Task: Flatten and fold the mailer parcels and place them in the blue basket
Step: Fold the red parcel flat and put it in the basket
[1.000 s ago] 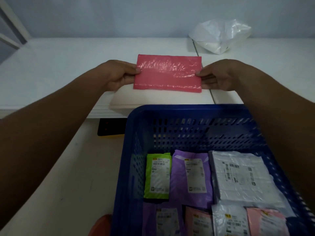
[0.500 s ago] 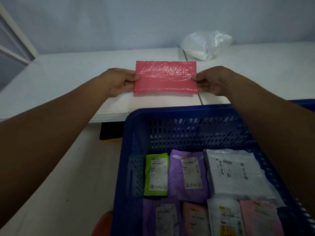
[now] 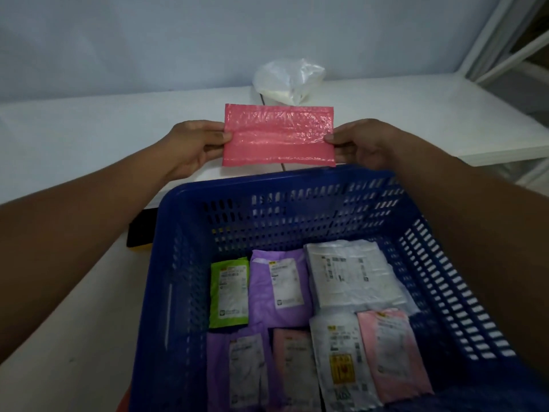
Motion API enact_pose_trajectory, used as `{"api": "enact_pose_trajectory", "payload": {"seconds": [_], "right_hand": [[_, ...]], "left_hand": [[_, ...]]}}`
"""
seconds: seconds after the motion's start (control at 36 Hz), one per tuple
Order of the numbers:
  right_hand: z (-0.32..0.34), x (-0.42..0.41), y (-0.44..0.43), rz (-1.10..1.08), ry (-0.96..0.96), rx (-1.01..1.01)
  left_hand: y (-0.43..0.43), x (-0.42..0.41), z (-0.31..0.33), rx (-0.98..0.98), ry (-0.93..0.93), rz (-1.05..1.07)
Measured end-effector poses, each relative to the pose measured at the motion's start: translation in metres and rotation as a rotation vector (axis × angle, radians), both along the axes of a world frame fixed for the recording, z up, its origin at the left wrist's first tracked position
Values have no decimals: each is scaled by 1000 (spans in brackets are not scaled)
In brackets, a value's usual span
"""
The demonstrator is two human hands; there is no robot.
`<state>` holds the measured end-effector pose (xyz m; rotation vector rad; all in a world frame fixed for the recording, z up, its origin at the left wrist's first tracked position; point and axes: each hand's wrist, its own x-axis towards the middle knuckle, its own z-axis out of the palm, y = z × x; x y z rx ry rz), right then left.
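So the pink mailer [image 3: 278,135] is being held up by both short ends, just past the far rim of the blue basket [image 3: 267,181] and in front of the white table [image 3: 89,123]. I honestly can't tell if its bottom edge is touching the tabletop or floating a bit above it. The left hand [image 3: 190,147] is pinching the left end, thumb lying on the front face and the other fingers curling in behind, so that grip is clamped tight on the plastic. The right hand [image 3: 361,144] is doing the same thing on the right end, thumb tip pressing the front and the rest tucking under. The mailer is looking flat and wide, with a crease running sideways across its middle, and it's sitting level between the two hands. It isn't in the basket yet. Down inside the basket a bunch of parcels are lying flat with labels up: a green parcel [image 3: 229,292], a purple parcel [image 3: 279,288] right beside it, a big white parcel [image 3: 353,275] to the right, and a row nearer the camera including a pale pink parcel [image 3: 392,355]. Back on the table a crumpled white plastic bag [image 3: 289,80] is sitting near the wall, behind the mailer.
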<state>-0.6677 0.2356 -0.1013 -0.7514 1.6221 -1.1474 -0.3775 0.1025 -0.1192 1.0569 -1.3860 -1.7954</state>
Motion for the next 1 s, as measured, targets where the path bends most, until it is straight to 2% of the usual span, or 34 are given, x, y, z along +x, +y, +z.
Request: {"api": "enact_pose_trajectory", "payload": {"seconds": [0.19, 0.44, 0.64, 0.78, 1.0], "right_hand": [[-16, -20, 37, -3, 16, 39], [-49, -25, 70, 109, 35, 146], [-64, -40, 96, 111, 30, 264], [-86, -52, 117, 103, 42, 366], [-111, -62, 145, 149, 146, 536]], "left_hand": [[32, -14, -18, 10, 0, -86], [45, -19, -22, -50, -110, -157], [70, -26, -39, -43, -318, -390], [85, -41, -49, -74, -370, -421], [121, -46, -96, 48, -524, -515]]}}
